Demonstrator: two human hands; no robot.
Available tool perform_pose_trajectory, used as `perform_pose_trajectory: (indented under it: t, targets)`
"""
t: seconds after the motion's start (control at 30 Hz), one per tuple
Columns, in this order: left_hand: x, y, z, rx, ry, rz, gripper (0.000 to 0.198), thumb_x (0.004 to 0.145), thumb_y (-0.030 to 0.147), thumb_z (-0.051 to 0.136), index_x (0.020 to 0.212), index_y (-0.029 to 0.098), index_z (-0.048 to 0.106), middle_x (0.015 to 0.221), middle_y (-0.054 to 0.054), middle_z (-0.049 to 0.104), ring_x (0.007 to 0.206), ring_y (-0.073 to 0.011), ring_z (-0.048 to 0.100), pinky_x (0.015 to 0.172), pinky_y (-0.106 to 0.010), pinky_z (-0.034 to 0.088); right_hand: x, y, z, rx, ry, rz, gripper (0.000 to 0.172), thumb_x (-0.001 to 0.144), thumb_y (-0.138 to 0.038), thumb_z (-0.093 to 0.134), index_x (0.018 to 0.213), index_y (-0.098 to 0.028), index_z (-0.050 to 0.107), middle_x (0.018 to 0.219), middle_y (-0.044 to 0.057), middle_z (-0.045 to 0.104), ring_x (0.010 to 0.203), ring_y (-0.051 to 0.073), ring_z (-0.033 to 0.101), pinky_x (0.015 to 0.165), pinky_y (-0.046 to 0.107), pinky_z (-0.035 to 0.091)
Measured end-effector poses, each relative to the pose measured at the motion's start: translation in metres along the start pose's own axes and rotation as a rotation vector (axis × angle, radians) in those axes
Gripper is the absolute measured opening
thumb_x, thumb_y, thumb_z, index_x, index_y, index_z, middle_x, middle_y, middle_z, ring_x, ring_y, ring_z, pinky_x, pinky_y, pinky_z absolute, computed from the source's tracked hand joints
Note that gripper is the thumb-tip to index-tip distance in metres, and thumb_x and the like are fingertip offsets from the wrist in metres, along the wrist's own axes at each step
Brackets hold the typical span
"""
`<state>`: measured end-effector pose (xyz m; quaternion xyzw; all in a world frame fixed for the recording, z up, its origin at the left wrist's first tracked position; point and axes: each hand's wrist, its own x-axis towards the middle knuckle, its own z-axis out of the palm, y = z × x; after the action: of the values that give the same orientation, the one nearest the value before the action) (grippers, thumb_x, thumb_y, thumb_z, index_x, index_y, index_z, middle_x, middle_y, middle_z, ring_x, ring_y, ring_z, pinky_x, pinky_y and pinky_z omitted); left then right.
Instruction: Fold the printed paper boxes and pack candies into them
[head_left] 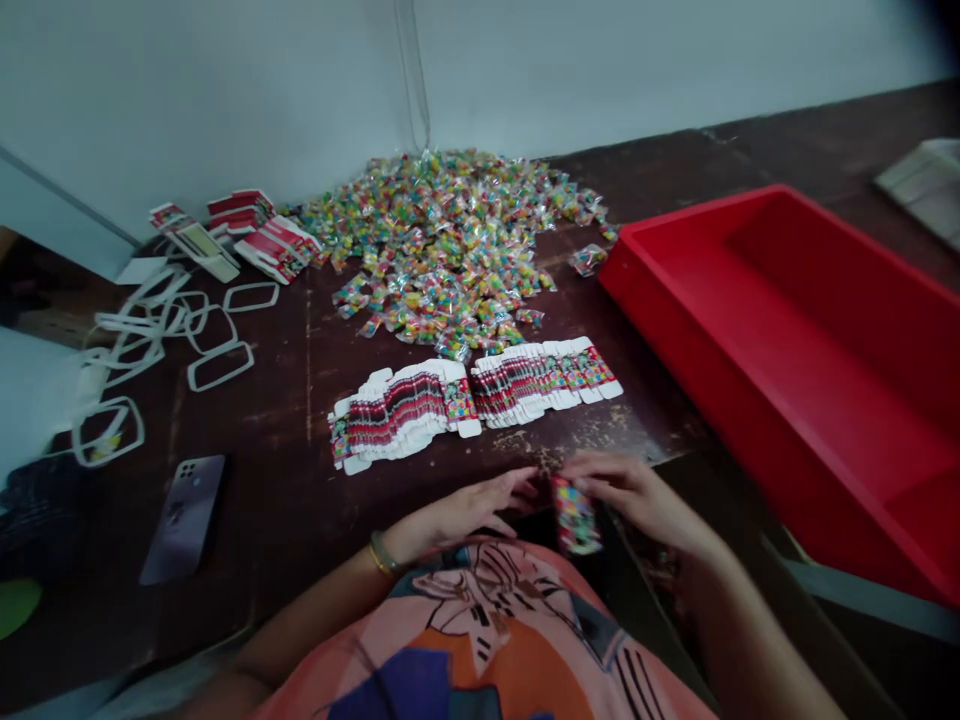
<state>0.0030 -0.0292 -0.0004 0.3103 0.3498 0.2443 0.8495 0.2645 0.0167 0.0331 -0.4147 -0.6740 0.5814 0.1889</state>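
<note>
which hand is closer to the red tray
Right. The right hand, holding the small box, is just left of the red tray; the left hand is farther left.

At the worktop point(285, 440) edge, our right hand point(637, 495) holds a small printed carton point(576, 515), our left hand point(480, 505) just beside it, fanned flat cartons point(472, 395) and heaped sweet packets point(450, 230) beyond.
</note>
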Motion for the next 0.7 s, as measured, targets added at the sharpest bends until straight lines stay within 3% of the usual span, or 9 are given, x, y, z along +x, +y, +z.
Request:
perform_pose_trajectory:
  t: [0.07, 0.1, 0.2, 0.3, 0.4, 0.5, 0.6, 0.67, 0.7]
  targets:
    - [-0.001, 0.003, -0.002, 0.075, 0.007, 0.014, 0.050, 0.089, 0.049, 0.046, 0.132, 0.024, 0.049, 0.125, -0.012, 0.053, 0.114, -0.0227, 0.051, 0.091, -0.038, 0.045, -0.014, 0.004, -0.039, -0.097, -0.104, 0.107, 0.023, 0.084, -0.039, 0.060, 0.097, -0.025, 0.074, 0.103, 0.005, 0.071, 0.094, 0.023, 0.065, 0.087, 0.035, 0.049]
    - [-0.001, 0.005, -0.004, 0.089, 0.022, 0.028, 0.049, 0.090, 0.049, 0.045, 0.132, 0.023, 0.050, 0.124, -0.013, 0.054, 0.113, -0.0224, 0.052, 0.092, -0.037, 0.044, -0.012, 0.007, -0.053, -0.157, -0.068, 0.145, 0.024, 0.083, -0.041, 0.061, 0.095, -0.024, 0.074, 0.101, 0.005, 0.071, 0.093, 0.023, 0.065, 0.086, 0.035, 0.049]
    - [0.002, 0.006, -0.007, 0.090, 0.059, 0.059, 0.050, 0.090, 0.050, 0.043, 0.128, 0.019, 0.052, 0.117, -0.014, 0.057, 0.103, -0.0220, 0.057, 0.089, -0.037, 0.044, 0.028, 0.023, -0.071, -0.359, 0.371, 0.213, 0.030, 0.080, -0.045, 0.059, 0.091, -0.020, 0.071, 0.100, 0.009, 0.069, 0.096, 0.027, 0.062, 0.089, 0.040, 0.045]
    - [0.007, 0.003, -0.008, 0.130, 0.110, 0.060, 0.048, 0.086, 0.049, 0.051, 0.123, 0.018, 0.056, 0.112, -0.013, 0.059, 0.098, -0.0212, 0.058, 0.084, -0.035, 0.045, 0.088, 0.041, -0.072, -0.469, 0.748, 0.286, 0.037, 0.075, -0.045, 0.062, 0.097, -0.015, 0.064, 0.121, 0.018, 0.057, 0.116, 0.036, 0.046, 0.097, 0.054, 0.031]
    - [0.006, -0.002, -0.010, 0.155, 0.165, 0.061, 0.047, 0.082, 0.050, 0.057, 0.118, 0.019, 0.059, 0.108, -0.011, 0.061, 0.094, -0.0202, 0.058, 0.081, -0.034, 0.046, 0.122, 0.050, -0.082, -0.465, 0.913, 0.344, 0.040, 0.062, -0.043, 0.073, 0.085, -0.014, 0.059, 0.113, 0.022, 0.057, 0.113, 0.041, 0.044, 0.092, 0.060, 0.030]
    - [0.002, 0.001, -0.011, 0.165, 0.220, 0.071, 0.045, 0.082, 0.050, 0.057, 0.115, 0.018, 0.060, 0.104, -0.011, 0.062, 0.091, -0.0199, 0.059, 0.079, -0.033, 0.046, 0.120, 0.044, -0.088, -0.381, 0.916, 0.291, 0.035, 0.067, -0.045, 0.068, 0.080, -0.016, 0.055, 0.093, 0.016, 0.062, 0.096, 0.034, 0.055, 0.084, 0.050, 0.040]
    - [0.003, 0.009, -0.009, 0.131, 0.278, 0.179, 0.048, 0.082, 0.049, 0.058, 0.118, 0.019, 0.058, 0.113, -0.012, 0.061, 0.102, -0.0226, 0.057, 0.086, -0.035, 0.045, 0.102, 0.028, -0.049, -0.288, 0.865, 0.179, 0.029, 0.084, -0.048, 0.049, 0.088, -0.019, 0.052, 0.087, 0.009, 0.063, 0.083, 0.024, 0.060, 0.076, 0.037, 0.047]
    - [0.006, 0.012, -0.007, 0.063, 0.351, 0.274, 0.050, 0.079, 0.048, 0.062, 0.119, 0.019, 0.058, 0.121, -0.012, 0.059, 0.111, -0.0234, 0.053, 0.094, -0.036, 0.041, 0.086, 0.015, 0.001, -0.209, 0.708, 0.087, 0.026, 0.087, -0.047, 0.047, 0.088, -0.022, 0.053, 0.081, 0.004, 0.064, 0.075, 0.020, 0.061, 0.069, 0.031, 0.049]
    - [0.008, 0.012, -0.006, 0.024, 0.389, 0.299, 0.049, 0.078, 0.046, 0.064, 0.118, 0.018, 0.059, 0.121, -0.011, 0.060, 0.112, -0.0234, 0.053, 0.096, -0.036, 0.040, 0.077, 0.008, 0.027, -0.122, 0.537, -0.003, 0.022, 0.088, -0.044, 0.048, 0.089, -0.023, 0.055, 0.080, 0.004, 0.064, 0.072, 0.020, 0.061, 0.068, 0.032, 0.050]
